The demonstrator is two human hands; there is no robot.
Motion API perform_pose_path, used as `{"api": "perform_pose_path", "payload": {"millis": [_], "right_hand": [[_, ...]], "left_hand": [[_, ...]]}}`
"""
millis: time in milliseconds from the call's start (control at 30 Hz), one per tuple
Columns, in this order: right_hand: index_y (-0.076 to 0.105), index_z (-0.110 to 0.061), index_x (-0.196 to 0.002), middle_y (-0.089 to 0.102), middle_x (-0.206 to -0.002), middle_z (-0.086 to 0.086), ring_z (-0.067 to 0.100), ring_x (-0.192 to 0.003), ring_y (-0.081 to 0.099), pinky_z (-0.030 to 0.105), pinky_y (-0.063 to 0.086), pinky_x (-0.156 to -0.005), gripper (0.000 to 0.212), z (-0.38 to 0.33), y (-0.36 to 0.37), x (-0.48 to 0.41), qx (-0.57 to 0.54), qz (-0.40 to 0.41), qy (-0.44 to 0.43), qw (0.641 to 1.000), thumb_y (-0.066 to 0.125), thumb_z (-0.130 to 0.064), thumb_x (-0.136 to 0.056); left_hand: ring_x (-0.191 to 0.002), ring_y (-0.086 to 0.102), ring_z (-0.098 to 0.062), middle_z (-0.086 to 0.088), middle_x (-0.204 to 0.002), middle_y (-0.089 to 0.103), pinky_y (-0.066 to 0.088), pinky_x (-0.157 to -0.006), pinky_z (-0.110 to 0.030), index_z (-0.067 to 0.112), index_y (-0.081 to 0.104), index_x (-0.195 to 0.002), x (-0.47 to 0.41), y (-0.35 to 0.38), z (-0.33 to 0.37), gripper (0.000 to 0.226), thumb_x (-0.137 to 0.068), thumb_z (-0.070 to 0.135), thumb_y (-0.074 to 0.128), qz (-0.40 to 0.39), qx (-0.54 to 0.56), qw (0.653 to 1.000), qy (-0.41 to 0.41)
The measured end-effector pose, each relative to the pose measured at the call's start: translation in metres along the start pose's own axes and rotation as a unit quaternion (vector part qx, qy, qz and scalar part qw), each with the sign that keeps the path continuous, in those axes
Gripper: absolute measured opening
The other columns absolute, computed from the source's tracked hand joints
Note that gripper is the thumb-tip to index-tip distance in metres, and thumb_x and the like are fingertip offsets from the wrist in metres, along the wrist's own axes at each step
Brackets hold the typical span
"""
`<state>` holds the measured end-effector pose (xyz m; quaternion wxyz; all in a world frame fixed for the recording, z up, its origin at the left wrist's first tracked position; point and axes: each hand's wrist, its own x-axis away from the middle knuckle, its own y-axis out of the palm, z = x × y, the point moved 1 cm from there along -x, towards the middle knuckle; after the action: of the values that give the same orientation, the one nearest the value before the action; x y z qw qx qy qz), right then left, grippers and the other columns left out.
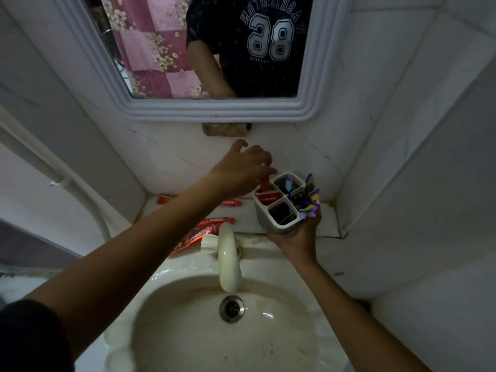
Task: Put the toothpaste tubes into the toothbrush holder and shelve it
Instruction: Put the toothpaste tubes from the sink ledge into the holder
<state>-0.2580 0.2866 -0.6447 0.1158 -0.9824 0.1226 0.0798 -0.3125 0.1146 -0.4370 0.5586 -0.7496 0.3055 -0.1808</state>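
Note:
A white toothbrush holder (pixel 264 216) with four compartments is held from below by my right hand (pixel 296 236), above the ledge behind the sink. Purple toothbrushes (pixel 308 200) stick out of its right compartment. My left hand (pixel 243 169) reaches over the holder's left rear compartment, fingers closed on the top of a red Colgate toothpaste tube (pixel 268 196) standing in it. Two more red tubes lie on the ledge: one (pixel 229 203) partly hidden under my left forearm, and one (pixel 200 232) beside the tap.
A cream tap (pixel 228 260) curves over the white sink basin (pixel 188 318) with its metal drain (pixel 231 308). A framed mirror (pixel 214 108) hangs on the tiled wall above the ledge. A white pipe (pixel 61 181) runs down the left.

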Motion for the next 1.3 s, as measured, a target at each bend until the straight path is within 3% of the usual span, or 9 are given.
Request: {"api": "perform_pose_path", "payload": {"millis": [167,367,600,733,833,900,1033,1133,1300], "right_hand": [[0.033,-0.047,-0.144,0.050,-0.150,0.023,0.034,-0.140,0.060,0.027,0.054,-0.113,0.116,-0.009,-0.001,0.002,-0.003,0.002,-0.029,1.000,0.095,-0.040,-0.047],[0.020,-0.084,-0.132,0.051,-0.146,0.019,0.027,-0.133,0.061,0.005,0.048,-0.103,0.126,-0.011,-0.001,0.000,-0.010,0.019,-0.051,0.998,0.096,-0.031,-0.047],[0.028,-0.066,-0.142,0.051,-0.138,0.009,-0.024,-0.127,0.053,-0.003,0.043,-0.102,0.116,-0.028,-0.004,0.004,-0.009,0.016,-0.078,0.997,0.096,-0.035,-0.053],[0.023,-0.082,-0.134,0.055,-0.139,0.012,0.005,-0.123,0.064,0.002,0.046,-0.101,0.117,-0.026,-0.004,0.003,-0.003,0.024,-0.068,0.997,0.093,-0.039,-0.051],[0.028,-0.082,-0.134,0.058,-0.130,-0.004,-0.021,-0.122,0.060,0.001,0.047,-0.099,0.131,-0.024,-0.005,0.002,-0.007,0.021,-0.075,0.997,0.103,-0.014,-0.051],[0.026,-0.083,-0.132,0.058,-0.134,0.003,-0.012,-0.125,0.062,0.003,0.048,-0.101,0.135,-0.024,-0.005,0.003,-0.007,0.018,-0.064,0.998,0.104,-0.011,-0.050],[0.027,-0.041,-0.144,0.053,-0.146,0.017,0.029,-0.133,0.063,0.009,0.051,-0.106,0.123,-0.017,-0.004,0.005,0.020,0.006,-0.028,0.999,0.101,-0.030,-0.047],[0.028,-0.013,-0.153,0.049,-0.152,0.018,0.031,-0.140,0.060,0.037,0.056,-0.115,0.132,-0.011,-0.004,0.004,0.024,-0.016,-0.001,1.000,0.108,-0.012,-0.048],[0.030,-0.034,-0.152,0.049,-0.154,0.017,0.033,-0.142,0.060,0.051,0.058,-0.113,0.126,-0.009,-0.003,0.002,0.033,-0.008,0.018,0.999,0.102,-0.037,-0.049]], "left_hand": [[-0.124,0.054,-0.026,-0.004,-0.137,0.057,0.041,-0.097,-0.043,0.023,0.057,-0.130,0.023,0.039,-0.022,0.043,-0.087,0.019,0.060,0.047,0.140,0.972,-0.185],[-0.129,0.051,-0.025,-0.003,-0.137,0.058,0.037,-0.103,-0.042,0.022,0.058,-0.129,0.052,0.120,-0.028,0.042,-0.088,0.013,0.056,-0.169,0.107,0.941,-0.274],[-0.123,0.056,-0.026,-0.003,-0.129,0.062,0.038,-0.098,-0.042,0.023,0.054,-0.128,0.053,0.141,-0.027,0.043,-0.087,0.035,0.060,-0.212,0.023,0.955,-0.207],[-0.114,0.062,-0.030,-0.008,-0.122,0.064,0.046,-0.094,-0.043,0.018,0.056,-0.123,0.055,0.117,-0.031,0.032,-0.092,0.024,0.053,-0.150,0.075,0.962,-0.217],[-0.098,0.065,-0.026,-0.005,-0.112,0.060,0.053,-0.078,-0.039,0.019,0.056,-0.112,0.060,0.082,-0.041,0.025,-0.087,0.021,0.061,-0.078,0.127,0.959,-0.241],[-0.092,0.063,-0.019,-0.002,-0.108,0.059,0.050,-0.070,-0.030,0.020,0.058,-0.112,0.067,0.052,-0.046,0.026,-0.087,0.023,0.063,-0.035,0.160,0.950,-0.265],[-0.089,0.058,-0.011,0.003,-0.105,0.062,0.047,-0.073,-0.026,0.022,0.063,-0.113,0.073,-0.012,-0.036,0.028,-0.086,0.031,0.065,0.068,0.188,0.950,-0.240],[-0.093,0.060,-0.011,0.006,-0.106,0.065,0.051,-0.077,-0.027,0.024,0.066,-0.113,0.057,-0.043,-0.014,0.030,-0.086,0.036,0.065,0.047,0.192,0.965,-0.174],[-0.099,0.060,-0.012,0.005,-0.109,0.065,0.053,-0.076,-0.029,0.027,0.068,-0.114,0.026,-0.040,0.006,0.028,-0.087,0.032,0.065,0.011,0.144,0.979,-0.141]]}}
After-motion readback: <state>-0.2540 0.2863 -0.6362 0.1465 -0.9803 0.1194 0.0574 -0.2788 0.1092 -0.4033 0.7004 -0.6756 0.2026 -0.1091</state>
